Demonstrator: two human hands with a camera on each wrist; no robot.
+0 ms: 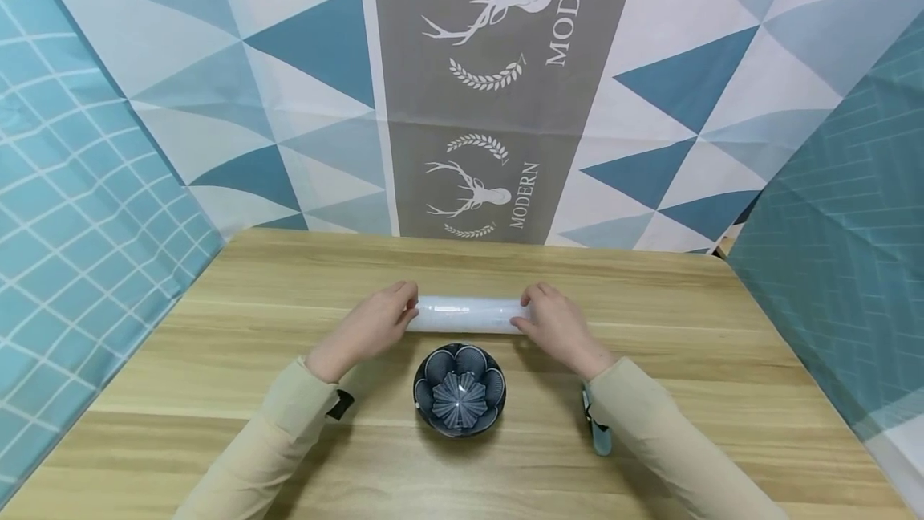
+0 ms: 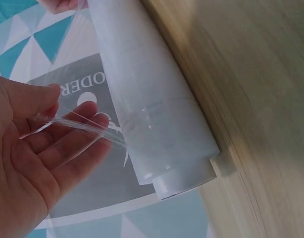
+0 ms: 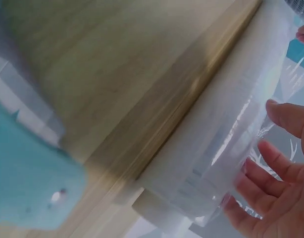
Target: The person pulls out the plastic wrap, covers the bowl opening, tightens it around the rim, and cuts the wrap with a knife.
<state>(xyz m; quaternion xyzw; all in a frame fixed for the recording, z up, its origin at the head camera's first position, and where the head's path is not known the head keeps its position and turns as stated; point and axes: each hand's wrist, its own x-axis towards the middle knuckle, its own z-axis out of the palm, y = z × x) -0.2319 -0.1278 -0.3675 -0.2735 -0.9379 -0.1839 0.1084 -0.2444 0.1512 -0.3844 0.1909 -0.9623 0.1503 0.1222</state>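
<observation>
A roll of clear plastic wrap (image 1: 462,314) lies crosswise on the table, its core sticking out at the end in both wrist views. At its left end is my left hand (image 1: 382,314), pinching the loose film (image 2: 82,124) between thumb and fingers; the film is drawn into strands running to the roll. My right hand (image 1: 552,321) is at the other end, thumb and curled fingers on the film (image 3: 261,133) beside the roll. A dark blue, flower-patterned bowl (image 1: 459,390) stands in front of the roll, nearer me, untouched; its inside shows no contents.
A teal-handled tool (image 1: 601,438) lies by my right sleeve, partly hidden; its kind is unclear. The wooden table (image 1: 216,327) meets a patterned cloth (image 1: 476,103) at the back and blue cloths on both sides.
</observation>
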